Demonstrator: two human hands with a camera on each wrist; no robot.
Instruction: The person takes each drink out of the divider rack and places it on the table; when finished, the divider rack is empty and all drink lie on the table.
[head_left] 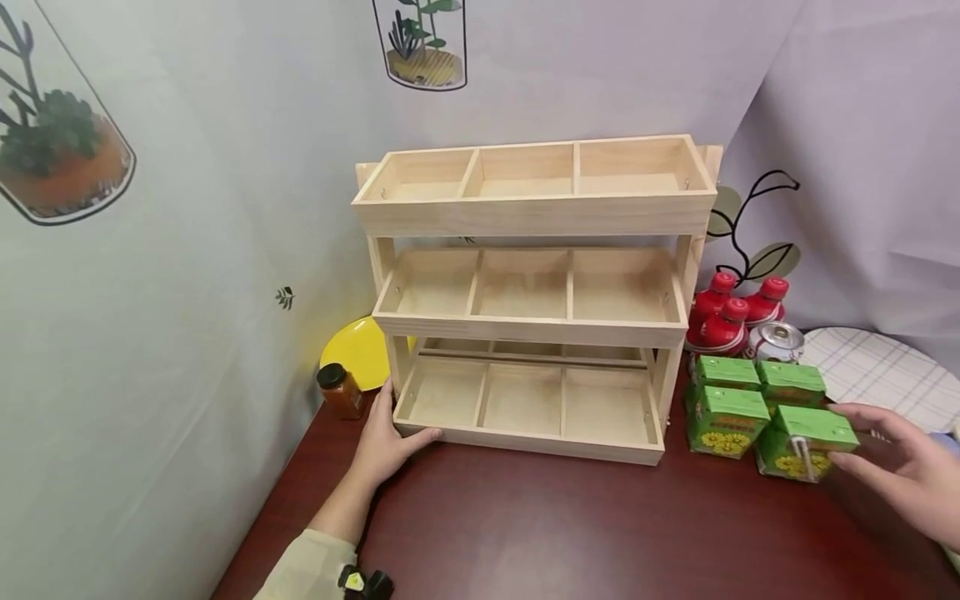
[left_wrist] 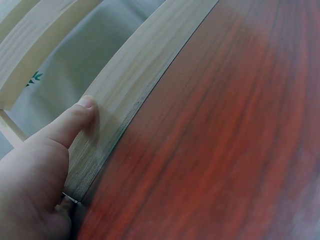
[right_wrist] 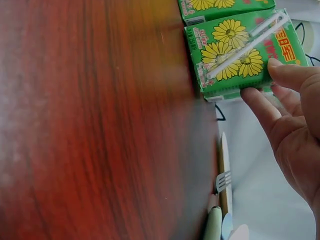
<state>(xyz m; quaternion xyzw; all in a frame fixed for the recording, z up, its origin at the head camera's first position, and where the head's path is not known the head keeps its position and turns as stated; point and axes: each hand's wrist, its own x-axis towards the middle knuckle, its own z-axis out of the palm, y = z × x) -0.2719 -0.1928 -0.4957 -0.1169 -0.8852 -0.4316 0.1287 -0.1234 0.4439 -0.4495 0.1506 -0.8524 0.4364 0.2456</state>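
Observation:
A three-tier wooden rack (head_left: 532, 217) with divided trays stands on the dark red table. My left hand (head_left: 382, 446) holds its lower left front corner, the thumb on the front board (left_wrist: 135, 75) and the fingers along the side. At the right, my right hand (head_left: 907, 467) grips the nearest green drink carton (head_left: 798, 462) by its right side. Yellow flowers and a wrapped white straw (right_wrist: 247, 46) show on that carton's front. Thumb and fingers touch its edge in the right wrist view; some fingertips are hidden behind it. Several like cartons (head_left: 727, 421) stand beside it.
Red-capped bottles (head_left: 720, 325) and a can (head_left: 776, 342) stand behind the cartons, near a checked round plate (head_left: 885, 371). Left of the rack are a yellow plate (head_left: 352, 354) and a dark-lidded jar (head_left: 341, 392). A fork (right_wrist: 223, 181) lies by the table edge.

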